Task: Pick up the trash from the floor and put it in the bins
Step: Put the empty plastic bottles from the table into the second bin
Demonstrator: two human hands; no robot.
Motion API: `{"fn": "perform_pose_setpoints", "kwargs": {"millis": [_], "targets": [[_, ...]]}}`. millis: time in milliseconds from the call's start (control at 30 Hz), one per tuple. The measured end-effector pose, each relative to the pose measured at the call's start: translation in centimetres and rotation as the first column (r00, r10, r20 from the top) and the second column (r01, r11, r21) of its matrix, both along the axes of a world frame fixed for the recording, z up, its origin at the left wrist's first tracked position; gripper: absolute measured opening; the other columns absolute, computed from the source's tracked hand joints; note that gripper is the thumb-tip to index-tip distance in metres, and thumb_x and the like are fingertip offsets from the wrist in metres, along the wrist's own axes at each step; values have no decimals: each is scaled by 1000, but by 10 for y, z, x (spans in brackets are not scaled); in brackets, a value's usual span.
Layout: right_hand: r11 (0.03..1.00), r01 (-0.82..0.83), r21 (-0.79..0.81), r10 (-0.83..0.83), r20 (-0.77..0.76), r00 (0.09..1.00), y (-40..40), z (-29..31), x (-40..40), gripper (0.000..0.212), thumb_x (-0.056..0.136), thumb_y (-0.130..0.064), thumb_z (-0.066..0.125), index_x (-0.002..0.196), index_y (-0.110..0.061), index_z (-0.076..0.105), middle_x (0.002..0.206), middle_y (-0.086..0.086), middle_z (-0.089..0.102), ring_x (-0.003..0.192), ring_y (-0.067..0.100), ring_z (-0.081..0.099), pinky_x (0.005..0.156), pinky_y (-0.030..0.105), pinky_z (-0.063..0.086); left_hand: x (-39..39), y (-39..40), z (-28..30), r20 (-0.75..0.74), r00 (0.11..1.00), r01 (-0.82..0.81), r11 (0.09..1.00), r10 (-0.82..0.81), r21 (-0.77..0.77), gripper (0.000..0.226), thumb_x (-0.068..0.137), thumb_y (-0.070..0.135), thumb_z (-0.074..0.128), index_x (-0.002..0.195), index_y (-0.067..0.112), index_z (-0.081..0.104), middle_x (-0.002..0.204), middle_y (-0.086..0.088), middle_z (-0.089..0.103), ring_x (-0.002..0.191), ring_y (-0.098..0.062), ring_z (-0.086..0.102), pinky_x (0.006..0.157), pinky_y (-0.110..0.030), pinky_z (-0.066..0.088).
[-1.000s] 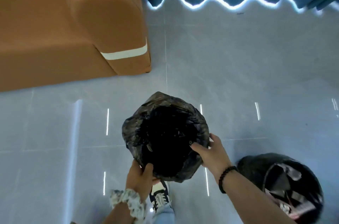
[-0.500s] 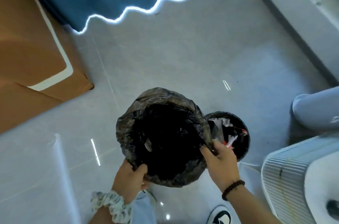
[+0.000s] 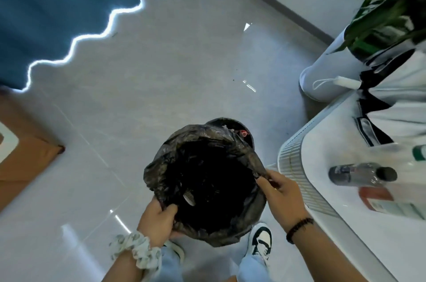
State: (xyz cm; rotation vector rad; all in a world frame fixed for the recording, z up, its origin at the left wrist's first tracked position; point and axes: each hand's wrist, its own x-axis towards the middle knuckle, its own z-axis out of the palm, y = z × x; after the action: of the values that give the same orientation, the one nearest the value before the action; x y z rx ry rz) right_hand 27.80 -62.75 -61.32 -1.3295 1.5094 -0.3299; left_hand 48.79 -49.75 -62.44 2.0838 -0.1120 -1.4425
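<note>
I hold a black plastic trash bag (image 3: 205, 180) with its mouth spread wide, above the grey floor. My left hand (image 3: 158, 217) grips the near-left rim of the bag, and my right hand (image 3: 280, 196) pinches the right rim. The inside of the bag is dark, and a small pale scrap shows near its lower left. Just behind the bag a black round bin (image 3: 232, 126) stands on the floor, mostly hidden by the bag, with some trash showing at its top edge.
A white table (image 3: 345, 224) stands at the right with bottles (image 3: 362, 174) on it. A white plant pot (image 3: 322, 76) with green leaves is at the far right. A blue curtain (image 3: 57, 4) hangs at the back left, an orange sofa (image 3: 23, 159) at the left. My shoes (image 3: 260, 242) are below the bag.
My view has swung to the right, bringing the white table and plant into sight. The bag now covers most of the bin behind it. Both hands keep their grip on the rim.
</note>
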Motion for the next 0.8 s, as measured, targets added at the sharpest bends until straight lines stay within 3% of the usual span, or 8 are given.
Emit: {"fn": "perform_pose_setpoints", "kwargs": {"millis": [67, 167, 233, 300, 367, 433, 600, 800], "targets": [[977, 7, -212, -34, -121, 992, 5, 4, -2, 31, 83, -17, 69, 112, -24, 62, 114, -7, 55, 107, 9, 52, 96, 30, 45, -10, 0, 1, 46, 996, 70, 997, -72, 35, 24, 91, 10, 47, 110, 23, 52, 100, -13, 65, 85, -32, 66, 59, -44, 59], [860, -205, -467, 175, -106, 979, 22, 16, 18, 26, 80, -9, 67, 104, -18, 63, 105, -6, 59, 99, 4, 53, 90, 16, 44, -23, 2, 7, 81, 987, 133, 987, -140, 86, 25, 90, 11, 46, 114, 17, 49, 96, -12, 63, 84, -30, 65, 60, -40, 60], [834, -465, -298, 453, -113, 884, 35, 10, 39, 20, 83, -14, 61, 103, -17, 64, 102, -4, 62, 94, 8, 59, 87, 22, 50, -29, 6, 12, 110, 978, 169, 981, -180, 98, 26, 90, 9, 46, 114, 19, 48, 93, -10, 63, 82, -27, 64, 62, -36, 60], [707, -706, 38, 699, -188, 690, 42, -14, 62, 28, 86, -21, 58, 114, -15, 60, 113, 5, 60, 102, 20, 59, 90, 33, 51, -33, 8, 16, 121, 968, 211, 973, -222, 95, 26, 90, 10, 45, 113, 20, 48, 92, -9, 63, 80, -24, 64, 63, -35, 59], [571, -786, 235, 818, -246, 520, 43, -42, 82, 32, 86, -22, 58, 116, -11, 60, 117, 13, 59, 105, 30, 59, 89, 37, 53, -34, 10, 16, 123, 960, 239, 966, -250, 98, 25, 90, 11, 46, 112, 21, 48, 93, -7, 62, 81, -23, 64, 67, -38, 58], [521, -794, 314, 852, -258, 456, 42, -61, 98, 33, 85, -20, 60, 115, -8, 61, 116, 18, 61, 105, 33, 60, 89, 38, 53, -34, 9, 16, 114, 961, 241, 966, -251, 96, 26, 88, 14, 47, 112, 24, 48, 96, -6, 61, 84, -25, 64, 75, -45, 57], [535, -726, 432, 845, -286, 452, 34, -89, 112, 35, 87, -20, 61, 117, -2, 61, 119, 20, 62, 109, 33, 60, 91, 39, 53, -32, 3, 16, 128, 949, 282, 957, -289, 64, 23, 90, 12, 46, 103, 31, 44, 91, -8, 62, 81, -25, 64, 74, -44, 57], [677, -591, 439, 732, -319, 602, 19, -106, 114, 26, 93, -17, 54, 114, -4, 61, 117, 18, 62, 106, 31, 61, 85, 33, 52, -11, 2, 5, 104, 963, 239, 967, -247, 88, 21, 90, 13, 46, 109, 21, 48, 92, -8, 63, 80, -25, 66, 69, -42, 59]]}}
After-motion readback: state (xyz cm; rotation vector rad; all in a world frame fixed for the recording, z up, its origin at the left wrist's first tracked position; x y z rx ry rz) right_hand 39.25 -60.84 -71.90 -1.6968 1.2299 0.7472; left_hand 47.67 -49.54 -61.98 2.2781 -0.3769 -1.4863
